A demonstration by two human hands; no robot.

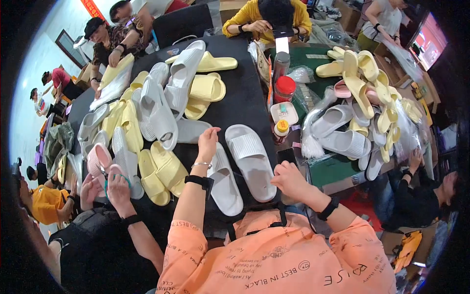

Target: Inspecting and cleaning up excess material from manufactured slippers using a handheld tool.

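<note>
A pair of grey slippers lies on the black table before me, the right slipper (249, 154) and the left slipper (223, 183) side by side, toes away from me. My left hand (208, 141) is above the left slipper's toe end, its fingers stretched out to the right and nothing visible in them. Beside the right slipper's heel, my right hand (291, 180) has its fingers curled together; whatever they may hold is hidden. Another grey slipper (193, 131) lies beyond my left hand, partly under the heap. A yellow pair (161, 171) rests left of my left forearm.
Grey and yellow slippers heap on the black table (240, 88). At left, a co-worker's hands (115, 188) hold a pink slipper (99, 159) and green-handled scissors. A red-lidded jar (285, 89), a small bottle (281, 130) and another slipper pile (350, 139) are right.
</note>
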